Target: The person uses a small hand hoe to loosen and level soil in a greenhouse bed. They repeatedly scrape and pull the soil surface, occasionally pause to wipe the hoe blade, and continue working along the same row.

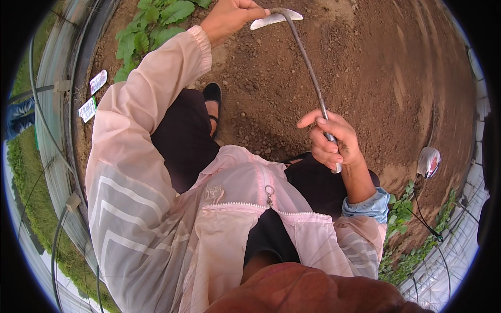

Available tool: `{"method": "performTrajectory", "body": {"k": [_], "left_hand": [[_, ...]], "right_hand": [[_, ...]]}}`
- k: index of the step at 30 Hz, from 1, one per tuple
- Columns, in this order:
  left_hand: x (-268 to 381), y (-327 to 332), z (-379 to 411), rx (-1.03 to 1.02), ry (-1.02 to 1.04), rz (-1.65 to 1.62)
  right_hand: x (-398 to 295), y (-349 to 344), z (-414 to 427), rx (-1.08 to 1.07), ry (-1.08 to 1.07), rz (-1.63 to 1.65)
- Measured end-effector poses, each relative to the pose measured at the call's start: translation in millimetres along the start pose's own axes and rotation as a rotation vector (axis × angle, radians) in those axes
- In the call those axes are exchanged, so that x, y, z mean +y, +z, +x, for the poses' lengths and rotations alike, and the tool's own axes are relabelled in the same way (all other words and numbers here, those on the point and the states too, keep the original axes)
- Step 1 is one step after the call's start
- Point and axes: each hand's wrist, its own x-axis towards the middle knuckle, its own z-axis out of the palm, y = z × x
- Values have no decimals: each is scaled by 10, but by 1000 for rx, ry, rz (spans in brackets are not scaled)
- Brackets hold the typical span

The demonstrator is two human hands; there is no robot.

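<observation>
A short metal hand hoe (305, 58) is held up above the soil, slanting between my two hands. My right hand (334, 139) wraps around the lower end of its steel handle, index finger loosely extended. At the other end, my left hand (231, 19) reaches forward, its fingertips at the curved neck beside the pale crescent-shaped blade (276, 20). Some of those left fingers are cut off by the top of the view. Loose brown soil (258, 90) lies beneath the hoe, between and ahead of my feet; a dark shoe (212, 94) shows on the left.
Leafy green plants (141, 43) grow at upper left. Two printed packets (92, 96) lie along the left plastic wall (51, 129), beyond which a person's blue-clad leg (19, 117) shows. A white plastic bag (428, 162) sits at right, near low plants (401, 213) and wire mesh.
</observation>
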Motion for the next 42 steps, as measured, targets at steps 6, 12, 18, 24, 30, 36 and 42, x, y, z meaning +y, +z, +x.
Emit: {"method": "performTrajectory", "body": {"k": [6, 12, 18, 24, 30, 36, 42], "left_hand": [[60, -14, -45, 10, -20, 56], [46, -76, -68, -5, 10, 89], [112, -70, -164, -19, -40, 100], [304, -38, -273, -41, -5, 223], [390, 143, -455, 18, 290, 467], [565, 393, -641, 107, 620, 673], [648, 654, -663, 111, 753, 746]], "right_hand": [[11, -44, 13, -48, 7, 9], [-16, -121, -21, -55, -1, -3], [34, -184, -29, -22, 9, 1], [129, -231, 92, 84, -25, -452], [179, -396, 263, 252, -97, -783], [-69, -288, 424, 572, -515, -778], [-111, -83, 674, 533, -563, -586]]}}
